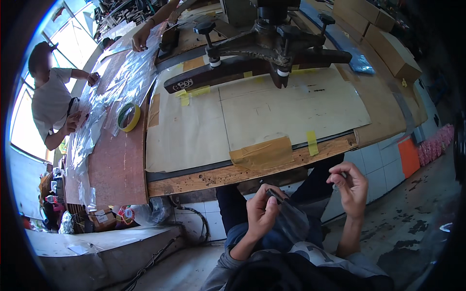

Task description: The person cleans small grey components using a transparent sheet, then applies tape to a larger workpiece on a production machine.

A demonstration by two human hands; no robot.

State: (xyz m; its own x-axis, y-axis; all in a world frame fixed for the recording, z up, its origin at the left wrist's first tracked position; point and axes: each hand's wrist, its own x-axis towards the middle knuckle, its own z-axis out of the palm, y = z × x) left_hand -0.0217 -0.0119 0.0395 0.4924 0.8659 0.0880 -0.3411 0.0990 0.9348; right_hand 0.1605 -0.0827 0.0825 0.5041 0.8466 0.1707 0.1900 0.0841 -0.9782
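Note:
My left hand (pixel 262 211) is closed over my lap, its thumb pressed on the dark edge of a clear plastic piece (pixel 293 222). That plastic hangs down in front of my clothes; whether it is a bag or a sheet I cannot tell. Raised to the right, apart from the plastic, my right hand (pixel 352 189) has its thumb and fingertips pinched together. Anything between those fingertips is too small to name. Beyond both hands is the worktable (pixel 204 184), with a pale board (pixel 272 111) on it and brown tape (pixel 262 153) at the board's front edge.
A heavy black metal press arm (pixel 272 53) stands over the board. To the left, a yellow tape roll (pixel 129 117) and clear plastic sheeting (pixel 97 128) lie on a reddish-brown table (pixel 116 169), where another person (pixel 53 97) works. Cardboard boxes (pixel 391 51) sit at the back right.

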